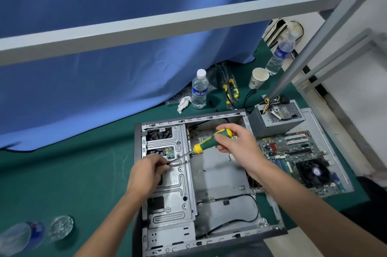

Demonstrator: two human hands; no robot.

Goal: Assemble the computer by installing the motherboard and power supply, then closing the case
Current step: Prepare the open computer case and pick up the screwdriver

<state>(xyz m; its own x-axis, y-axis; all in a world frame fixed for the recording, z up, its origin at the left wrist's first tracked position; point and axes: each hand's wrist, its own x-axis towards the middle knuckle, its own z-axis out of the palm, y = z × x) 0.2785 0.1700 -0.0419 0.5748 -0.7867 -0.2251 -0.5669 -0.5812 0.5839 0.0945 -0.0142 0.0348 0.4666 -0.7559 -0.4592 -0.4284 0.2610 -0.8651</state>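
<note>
An open grey computer case (pixel 219 175) lies flat on the green table, its motherboard bay bare. My right hand (pixel 238 143) grips the green and yellow handle of a screwdriver (pixel 211 138) above the case. My left hand (pixel 146 173) pinches the tip of the screwdriver's shaft over the drive cage (pixel 169 198). The motherboard (pixel 297 156) lies on the side panel (pixel 335 152) to the right of the case. The grey power supply (pixel 276 119) stands just behind it, its wires at the top.
Behind the case stand a water bottle (pixel 200 90), a paper cup (pixel 258 78), a second bottle (pixel 280 55) and yellow-handled tools (pixel 230 91). A crumpled tissue (pixel 184 103) lies by the first bottle. A bottle lies on its side (pixel 35 233) at front left. Blue cloth (pixel 104 64) hangs behind.
</note>
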